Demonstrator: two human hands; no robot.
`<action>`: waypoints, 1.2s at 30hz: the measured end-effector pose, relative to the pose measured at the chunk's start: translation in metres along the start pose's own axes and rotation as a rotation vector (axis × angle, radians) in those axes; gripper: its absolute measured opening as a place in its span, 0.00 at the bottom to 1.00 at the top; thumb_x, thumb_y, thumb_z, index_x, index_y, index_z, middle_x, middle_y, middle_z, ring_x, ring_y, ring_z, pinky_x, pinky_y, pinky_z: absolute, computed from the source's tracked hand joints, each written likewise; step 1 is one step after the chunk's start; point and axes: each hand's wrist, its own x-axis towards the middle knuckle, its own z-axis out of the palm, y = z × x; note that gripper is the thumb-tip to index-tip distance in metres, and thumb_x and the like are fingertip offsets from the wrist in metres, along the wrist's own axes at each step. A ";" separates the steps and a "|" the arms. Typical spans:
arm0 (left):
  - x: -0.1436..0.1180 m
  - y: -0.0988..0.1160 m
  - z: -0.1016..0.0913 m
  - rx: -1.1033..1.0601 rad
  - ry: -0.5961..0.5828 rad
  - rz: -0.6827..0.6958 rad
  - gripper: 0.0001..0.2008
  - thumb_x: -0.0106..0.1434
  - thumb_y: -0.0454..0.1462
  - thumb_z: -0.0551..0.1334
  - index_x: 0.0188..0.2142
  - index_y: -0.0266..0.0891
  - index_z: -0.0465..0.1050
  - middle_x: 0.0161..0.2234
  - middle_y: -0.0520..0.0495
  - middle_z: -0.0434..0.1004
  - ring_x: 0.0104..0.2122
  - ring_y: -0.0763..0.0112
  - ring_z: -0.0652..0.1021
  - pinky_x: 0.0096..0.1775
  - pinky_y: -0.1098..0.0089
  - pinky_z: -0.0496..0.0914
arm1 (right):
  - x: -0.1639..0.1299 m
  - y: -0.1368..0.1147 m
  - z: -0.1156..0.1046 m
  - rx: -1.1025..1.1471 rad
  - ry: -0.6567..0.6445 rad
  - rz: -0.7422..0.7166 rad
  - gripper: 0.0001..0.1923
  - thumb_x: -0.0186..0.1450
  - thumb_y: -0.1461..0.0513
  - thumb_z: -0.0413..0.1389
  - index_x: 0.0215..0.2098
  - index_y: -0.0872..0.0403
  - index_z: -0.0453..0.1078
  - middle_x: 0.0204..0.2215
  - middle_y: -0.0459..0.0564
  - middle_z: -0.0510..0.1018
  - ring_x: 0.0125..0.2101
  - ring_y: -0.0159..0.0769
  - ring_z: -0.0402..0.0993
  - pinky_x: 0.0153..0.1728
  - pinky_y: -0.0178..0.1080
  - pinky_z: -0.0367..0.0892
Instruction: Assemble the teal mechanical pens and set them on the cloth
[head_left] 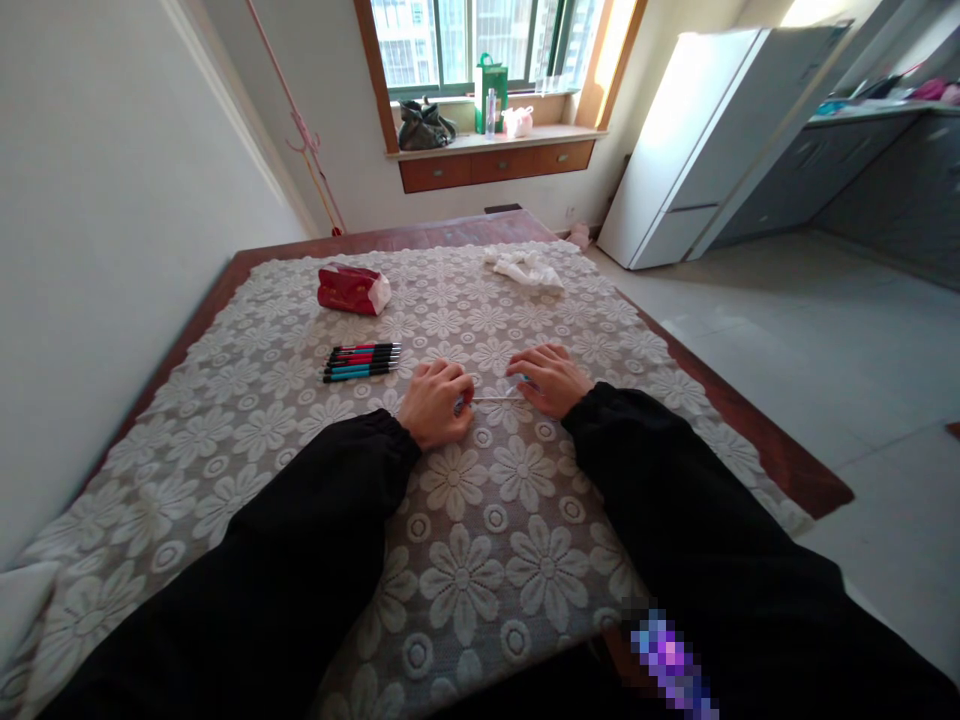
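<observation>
Both hands rest curled mid-surface, the left hand (437,402) and right hand (550,379) pinching opposite ends of a thin pen refill (495,399), held level; assembled pens (362,361) lie grouped toward the left edge.

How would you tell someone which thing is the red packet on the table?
Start at the table with the white flowery lace cloth. Look to its far left part, beyond the row of pens. The red packet lies there alone, soft and chunky with white showing at one end, unlike the thin pens or the crumpled white cloth on the far right.
</observation>
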 end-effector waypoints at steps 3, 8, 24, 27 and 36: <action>0.000 -0.001 0.001 -0.030 0.007 -0.015 0.02 0.60 0.35 0.64 0.35 0.42 0.74 0.39 0.47 0.78 0.46 0.56 0.73 0.50 0.52 0.66 | 0.000 -0.004 0.003 0.063 -0.002 -0.077 0.07 0.70 0.59 0.57 0.44 0.49 0.77 0.49 0.51 0.82 0.50 0.44 0.73 0.57 0.50 0.59; 0.001 -0.002 0.000 -0.072 0.049 -0.029 0.02 0.62 0.35 0.63 0.35 0.42 0.74 0.40 0.48 0.79 0.46 0.57 0.74 0.50 0.54 0.66 | 0.000 -0.009 0.007 0.083 0.006 -0.117 0.06 0.71 0.57 0.59 0.39 0.49 0.77 0.51 0.50 0.82 0.51 0.44 0.73 0.58 0.50 0.59; 0.000 0.001 0.002 0.030 0.058 -0.090 0.02 0.62 0.36 0.65 0.33 0.42 0.77 0.35 0.48 0.80 0.43 0.56 0.74 0.48 0.53 0.65 | 0.001 -0.007 0.003 0.081 -0.025 -0.002 0.05 0.68 0.63 0.57 0.36 0.50 0.76 0.51 0.53 0.82 0.50 0.46 0.74 0.56 0.52 0.63; 0.000 -0.001 0.004 0.007 0.072 -0.105 0.02 0.62 0.36 0.65 0.33 0.43 0.77 0.34 0.49 0.81 0.42 0.57 0.75 0.48 0.54 0.66 | 0.001 -0.007 0.003 0.091 -0.030 -0.010 0.05 0.69 0.63 0.57 0.37 0.50 0.76 0.50 0.53 0.82 0.50 0.45 0.74 0.56 0.52 0.63; 0.000 -0.002 0.005 -0.024 0.078 -0.135 0.04 0.63 0.37 0.64 0.32 0.43 0.78 0.33 0.49 0.81 0.42 0.57 0.76 0.48 0.54 0.67 | 0.000 -0.005 0.003 0.096 -0.037 -0.025 0.05 0.69 0.63 0.56 0.38 0.50 0.75 0.50 0.52 0.82 0.49 0.44 0.73 0.55 0.50 0.62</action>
